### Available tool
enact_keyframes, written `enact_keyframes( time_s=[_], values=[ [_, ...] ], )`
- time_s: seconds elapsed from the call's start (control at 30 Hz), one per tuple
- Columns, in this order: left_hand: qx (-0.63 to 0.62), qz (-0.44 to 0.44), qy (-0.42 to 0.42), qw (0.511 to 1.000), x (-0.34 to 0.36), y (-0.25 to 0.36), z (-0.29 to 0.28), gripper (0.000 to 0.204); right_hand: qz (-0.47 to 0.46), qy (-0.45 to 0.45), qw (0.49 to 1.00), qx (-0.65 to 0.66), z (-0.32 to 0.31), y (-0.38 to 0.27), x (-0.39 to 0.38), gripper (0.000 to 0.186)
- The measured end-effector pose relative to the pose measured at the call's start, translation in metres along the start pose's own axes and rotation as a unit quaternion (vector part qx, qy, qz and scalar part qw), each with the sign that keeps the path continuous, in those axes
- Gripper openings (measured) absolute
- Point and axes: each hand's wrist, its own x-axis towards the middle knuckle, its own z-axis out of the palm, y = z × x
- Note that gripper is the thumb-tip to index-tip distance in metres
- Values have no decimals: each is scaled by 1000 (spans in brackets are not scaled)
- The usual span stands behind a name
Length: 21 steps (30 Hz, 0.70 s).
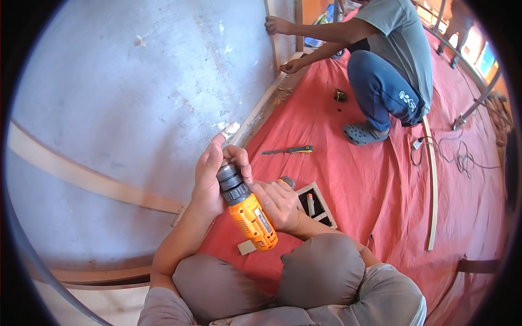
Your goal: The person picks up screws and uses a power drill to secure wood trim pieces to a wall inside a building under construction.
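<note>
An orange and black cordless drill (253, 220) lies across my lap area, its dark chuck (231, 182) pointing up toward the grey-blue panel. My right hand (280, 204) is wrapped round the drill's handle, the end of which shows past the knuckles. Curled about the front of the chuck is my left hand (209, 176), thumb and fingers bent around it. Whether a bit sits in the chuck is hidden by the fingers. A small whitish patch (231, 129) appears just beyond my left fingertips; I cannot make out what it is.
A crouching person (389, 65) holds the panel's far wooden edge strip. On the red sheet (337, 168) lie a handsaw-like tool (288, 150), a tape measure (340, 95), a divided box (326, 213), a long wooden strip (430, 190) and a cable (465, 160). The large panel (136, 98) stands left.
</note>
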Motion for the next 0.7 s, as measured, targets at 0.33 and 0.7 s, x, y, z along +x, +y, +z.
enact_keyframes(
  time_s=[0.33,0.7],
  values=[
    [-9,-40,-29,999,7,-3,-18,26,-18,-55,995,-87,0,-2,-5,49],
    [-87,-116,79,986,19,-33,-18,36,110,-86,990,9,-9,10,-25,58]
  ],
)
